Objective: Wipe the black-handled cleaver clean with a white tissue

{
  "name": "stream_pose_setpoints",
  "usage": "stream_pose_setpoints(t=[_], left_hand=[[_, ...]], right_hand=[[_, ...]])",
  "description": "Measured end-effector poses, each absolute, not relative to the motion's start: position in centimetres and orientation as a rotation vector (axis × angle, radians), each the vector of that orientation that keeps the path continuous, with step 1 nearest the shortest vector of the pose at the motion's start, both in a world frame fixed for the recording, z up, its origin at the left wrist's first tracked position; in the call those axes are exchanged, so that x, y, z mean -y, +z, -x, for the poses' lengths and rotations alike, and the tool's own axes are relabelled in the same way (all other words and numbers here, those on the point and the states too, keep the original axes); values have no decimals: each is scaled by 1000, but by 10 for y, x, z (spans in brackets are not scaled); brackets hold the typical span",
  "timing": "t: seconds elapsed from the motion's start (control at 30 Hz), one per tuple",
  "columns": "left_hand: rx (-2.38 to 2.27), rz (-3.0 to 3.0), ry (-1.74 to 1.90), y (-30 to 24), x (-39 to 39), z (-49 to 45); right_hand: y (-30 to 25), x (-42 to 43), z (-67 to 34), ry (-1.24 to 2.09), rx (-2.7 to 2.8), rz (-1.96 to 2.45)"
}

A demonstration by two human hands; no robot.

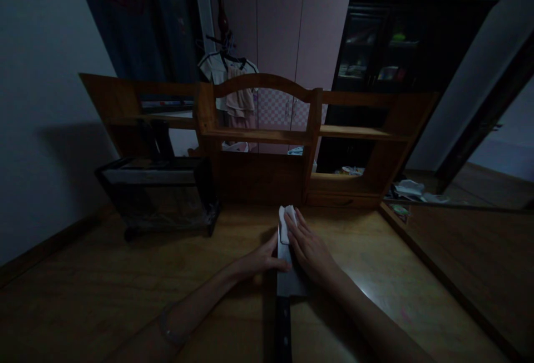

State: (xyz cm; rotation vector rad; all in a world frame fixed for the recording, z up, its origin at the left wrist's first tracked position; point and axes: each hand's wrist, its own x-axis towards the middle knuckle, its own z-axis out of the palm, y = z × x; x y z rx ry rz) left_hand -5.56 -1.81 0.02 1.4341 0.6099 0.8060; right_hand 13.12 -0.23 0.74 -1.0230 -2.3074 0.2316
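A cleaver with a broad metal blade lies above the wooden surface, its black handle pointing toward me. My left hand grips the blade from the left side, thumb on the upper face and fingers hidden behind the edge. With my right hand I press a folded white cloth onto the far end of the blade. The fingers lie over the cloth; part of the blade's right side is hidden under this hand.
A dark knife block with black handles sticking up stands at the left. Behind the hands rises a wooden shelf unit with a small drawer. A raised wooden edge borders the surface at right. The room is dim.
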Motion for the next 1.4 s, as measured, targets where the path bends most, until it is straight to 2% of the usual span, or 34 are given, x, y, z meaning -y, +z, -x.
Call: stream_pose_setpoints(t=[0.87,1.27,1.4], left_hand=[[-612,-1290,798,-1,21,55],[-629,-1050,970,-10,9,55],[-657,-1019,978,-12,8,54]], right_hand=[[-2,-3,-138,73,2173,1282],[-4,2,-135,120,2221,1446],[-4,1,-136,38,2168,1453]])
